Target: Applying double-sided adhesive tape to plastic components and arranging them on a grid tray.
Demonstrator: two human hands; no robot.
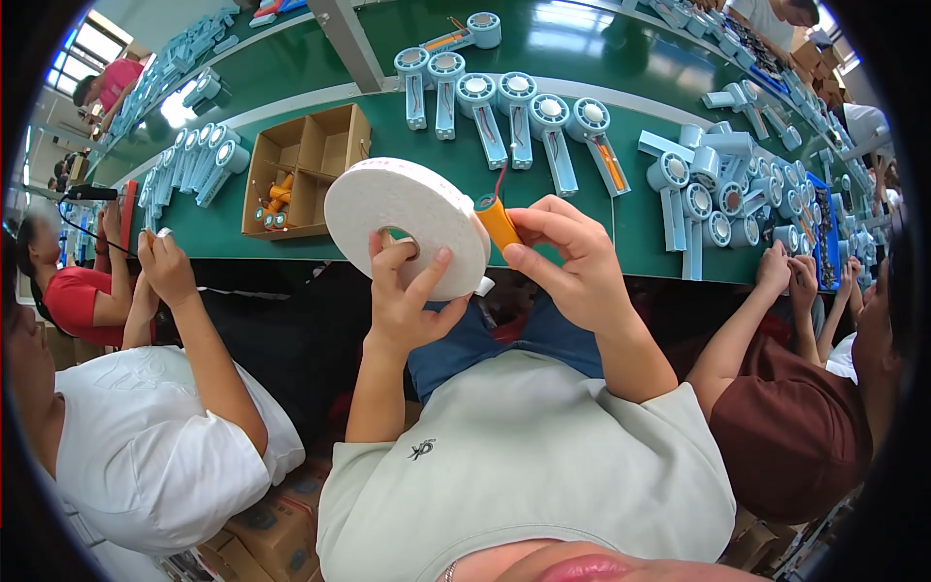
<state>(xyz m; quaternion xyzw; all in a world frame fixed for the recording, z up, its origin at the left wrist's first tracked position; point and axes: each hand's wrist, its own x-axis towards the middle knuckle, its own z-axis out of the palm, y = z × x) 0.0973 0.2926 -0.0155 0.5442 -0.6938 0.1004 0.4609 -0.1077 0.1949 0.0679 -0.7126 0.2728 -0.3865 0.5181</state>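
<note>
My left hand (400, 306) holds a large white roll of tape (398, 189) upright over the table's near edge, its fingers at the core hole. A small white tab sticks out at the roll's lower right. Between the thumb and fingers of my right hand (577, 257) is an orange cylindrical battery (498, 223). It is tilted, its top end close to the roll's right edge. A thin red wire (501, 182) rises from that end. Whether the battery touches the roll I cannot tell.
A divided cardboard box (364, 126) with several orange batteries (279, 199) stands left on the green table (388, 233). Light-blue handheld fan housings (480, 116) line the far side; more are heaped (718, 184) at right, by a blue tray (827, 233). Co-workers sit on both sides.
</note>
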